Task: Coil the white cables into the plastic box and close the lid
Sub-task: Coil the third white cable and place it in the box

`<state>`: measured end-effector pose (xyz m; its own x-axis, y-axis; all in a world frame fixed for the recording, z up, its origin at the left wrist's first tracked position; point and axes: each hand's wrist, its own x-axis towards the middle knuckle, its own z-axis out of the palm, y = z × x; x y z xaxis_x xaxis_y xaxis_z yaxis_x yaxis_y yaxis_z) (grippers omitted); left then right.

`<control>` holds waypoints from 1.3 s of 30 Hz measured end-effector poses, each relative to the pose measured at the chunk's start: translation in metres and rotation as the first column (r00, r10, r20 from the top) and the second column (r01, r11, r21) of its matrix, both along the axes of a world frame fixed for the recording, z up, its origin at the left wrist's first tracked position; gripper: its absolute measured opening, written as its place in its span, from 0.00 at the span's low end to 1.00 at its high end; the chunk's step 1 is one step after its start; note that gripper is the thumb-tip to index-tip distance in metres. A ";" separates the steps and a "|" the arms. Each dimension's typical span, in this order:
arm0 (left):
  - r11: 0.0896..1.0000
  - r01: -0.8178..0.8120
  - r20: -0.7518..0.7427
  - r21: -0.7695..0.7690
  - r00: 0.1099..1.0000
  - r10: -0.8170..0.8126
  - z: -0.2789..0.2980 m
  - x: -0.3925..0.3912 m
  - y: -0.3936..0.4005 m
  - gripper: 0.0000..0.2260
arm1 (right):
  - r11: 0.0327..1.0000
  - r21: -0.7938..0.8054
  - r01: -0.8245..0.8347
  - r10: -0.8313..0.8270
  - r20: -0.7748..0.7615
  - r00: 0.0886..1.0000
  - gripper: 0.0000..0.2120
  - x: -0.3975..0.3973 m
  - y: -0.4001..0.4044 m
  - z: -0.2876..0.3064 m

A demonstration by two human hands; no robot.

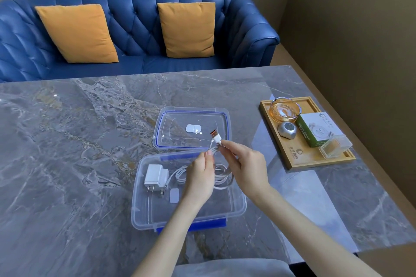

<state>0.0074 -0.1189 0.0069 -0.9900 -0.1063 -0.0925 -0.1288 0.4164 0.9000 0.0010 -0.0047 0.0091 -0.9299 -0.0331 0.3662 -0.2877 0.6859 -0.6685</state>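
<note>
Nearest, 2 bare forearms reach in from the near edge over the grey marble table (67, 141). Below them stands the clear plastic box (144, 213), open, with blue latches on its near and far sides. In its left part lies a white charger (156, 176) with its prongs toward the near side, and a thin white lead runs from it to the right. Above the right part of the box both hands hold 1 white cable (221, 175), whose loops hang between them and reach down into the box. The left hand (200, 175) pinches the bunched loops at the top with thumb and fingertip; the right hand (245, 164), just beside it and nearly touching, pinches the cable close under its USB plug (215, 136), which points up and away. Just beyond the box the clear lid (225, 119) with a blue seal lies flat on the table. To the far right sits a wooden tray (301, 159) holding a glass ashtray (285, 109), a green and white carton (316, 129), a small silver object and a clear case. Farthest back stands a blue sofa (135, 29) with 2 orange cushions (77, 32).
</note>
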 end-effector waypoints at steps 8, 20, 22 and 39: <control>0.953 -0.079 0.119 0.291 0.992 0.046 -0.005 0.003 -0.010 0.18 | 0.394 -0.863 0.316 0.056 0.366 0.929 0.05 -0.024 0.026 0.037; 0.954 0.116 -0.001 0.276 0.993 -0.120 0.003 0.002 -0.017 0.15 | 0.992 -0.043 -0.120 0.123 0.553 0.824 0.05 -0.017 0.050 0.025; 0.952 0.161 -0.002 0.262 0.986 -0.166 0.003 0.004 -0.012 0.15 | 0.962 0.067 -0.265 0.183 0.563 0.806 0.04 -0.018 0.043 0.024; 0.819 0.098 0.208 0.565 0.944 -0.256 0.005 0.003 -0.015 0.18 | 0.869 -0.426 -0.250 0.464 0.530 0.710 0.10 -0.010 0.039 0.019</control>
